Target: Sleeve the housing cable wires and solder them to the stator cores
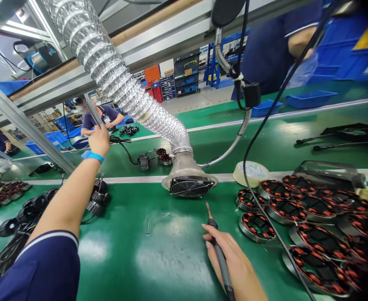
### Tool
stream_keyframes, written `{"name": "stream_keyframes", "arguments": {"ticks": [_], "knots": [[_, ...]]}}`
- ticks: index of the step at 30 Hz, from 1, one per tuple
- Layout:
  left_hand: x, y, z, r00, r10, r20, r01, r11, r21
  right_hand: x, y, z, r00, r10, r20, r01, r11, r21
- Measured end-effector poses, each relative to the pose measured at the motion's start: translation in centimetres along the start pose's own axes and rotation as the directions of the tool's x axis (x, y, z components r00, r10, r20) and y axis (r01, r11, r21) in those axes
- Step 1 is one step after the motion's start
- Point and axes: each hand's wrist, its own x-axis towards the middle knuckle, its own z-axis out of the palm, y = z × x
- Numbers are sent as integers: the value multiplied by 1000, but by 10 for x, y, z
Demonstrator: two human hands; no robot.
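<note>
My right hand [230,255] is closed around a soldering iron [220,255], its tip angled up and away from me, just short of the fan grille. My left hand [99,141], with a blue wristband, is stretched far forward and looks closed beside a slim grey metal bar [92,109]. Its fingers are mostly turned away, so what they grip is hidden. Between the hands, a black fan grille [191,187] sits at the mouth of an extraction hood [186,165] on the green bench [171,238]. Wound stator rings [257,226] with orange-red coils lie right of the iron.
A silver flexible duct [133,94] slopes down to the hood. A black cable [265,213] crosses in front of the stators. A tape roll [251,173] stands behind them. Black parts with cables [27,213] crowd the left. Co-workers [104,115] are across the bench.
</note>
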Motion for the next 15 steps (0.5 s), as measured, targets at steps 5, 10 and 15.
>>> {"name": "stream_keyframes", "arguments": {"ticks": [5,10,15], "knots": [[0,-22,-23,994,56,95,-56,998,-6,5,-1,-6,1000,6,-30,-6,1000,11],[-107,-11,17,598,492,632,-445,860,-248,5,-9,-9,1000,17,-16,-15,995,97],[-230,27,48,254,665,703,-592,681,-430,-3,-25,-9,974,120,191,-166,953,252]]}}
